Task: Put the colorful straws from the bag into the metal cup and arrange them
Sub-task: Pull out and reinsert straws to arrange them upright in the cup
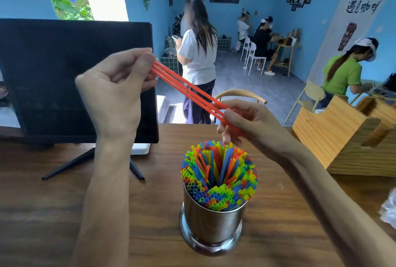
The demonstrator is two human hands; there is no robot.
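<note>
Pinching both ends, my left hand (115, 86) and right hand (246, 125) gripped light, bendy thin orange plastic straws (188, 93) above the shiny metal cup (212, 221).

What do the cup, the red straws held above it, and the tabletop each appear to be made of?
Cup: polished metal, likely stainless steel, with mirror-like reflections.
Red straws: thin, smooth tubes, probably plastic, in uniform bright colour.
Tabletop: brown wood grain with a matte look; solid wood or laminate cannot be told.

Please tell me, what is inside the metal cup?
The metal cup is packed with colorful straws standing upright, their open ends fanning above the rim. The cup's wall hides their lower parts and the bottom.
</note>
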